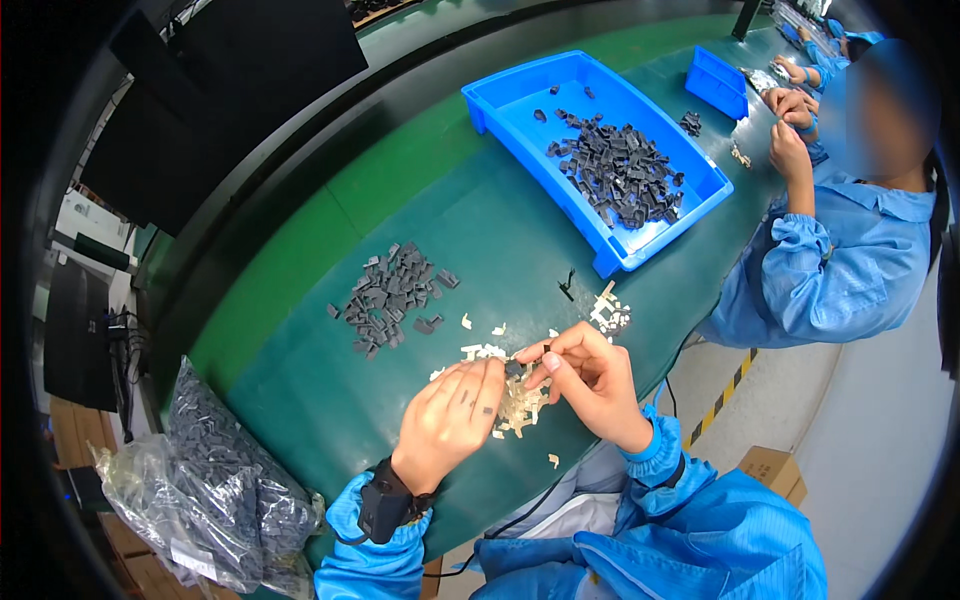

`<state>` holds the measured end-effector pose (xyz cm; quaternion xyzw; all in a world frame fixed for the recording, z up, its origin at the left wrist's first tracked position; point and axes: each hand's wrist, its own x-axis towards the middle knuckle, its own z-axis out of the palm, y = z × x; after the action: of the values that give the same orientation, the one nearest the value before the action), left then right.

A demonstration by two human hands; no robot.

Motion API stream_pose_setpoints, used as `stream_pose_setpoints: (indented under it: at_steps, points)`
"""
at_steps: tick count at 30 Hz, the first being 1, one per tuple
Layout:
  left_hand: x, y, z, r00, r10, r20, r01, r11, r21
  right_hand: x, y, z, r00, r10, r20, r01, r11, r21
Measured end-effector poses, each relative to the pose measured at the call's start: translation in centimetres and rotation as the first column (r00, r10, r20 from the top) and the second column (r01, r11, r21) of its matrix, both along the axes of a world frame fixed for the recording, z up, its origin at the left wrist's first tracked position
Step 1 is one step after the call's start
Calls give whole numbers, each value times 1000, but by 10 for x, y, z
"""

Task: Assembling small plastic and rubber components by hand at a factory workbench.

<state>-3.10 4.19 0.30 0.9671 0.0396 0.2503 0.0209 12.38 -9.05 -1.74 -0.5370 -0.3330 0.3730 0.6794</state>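
Over a pile of small cream plastic pieces [520,408], my two hands meet near the table's front edge. My left hand [448,412] is closed, its fingertips pinching a small black plastic part [514,368]. Close beside it, my right hand [598,385] has thumb and forefinger pressed together. A tiny dark bit shows at those fingertips, too small to name. To the left of my hands lies a loose heap of black plastic parts [385,295]. A smaller group of cream pieces [606,310] lies to the right.
A blue bin [545,165] holding many black parts stands at the far right of the green table [300,385]. Clear plastic bags of dark parts [225,490] sit at the left edge. Past a smaller blue bin [716,85], a co-worker in a blue smock [850,260] works at right.
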Motion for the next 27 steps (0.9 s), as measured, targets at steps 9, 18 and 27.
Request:
stream_pose_setpoints:
  at_steps: [9, 18, 27]
  points:
    - [0, -3, -4, 998, 1, 70, 10, 989, -151, 0, 3, 2, 988, 21, 153, -13, 998, -54]
    - [-2, 0, -3, 993, -52, 102, 69, 983, -171, 3, -1, 3, 991, 131, -19, -131, 991, -28]
    - [2, -3, -6, 979, 121, 163, -39, 900, -435, 5, 4, 1, 985, 37, 170, -44, 998, 37]
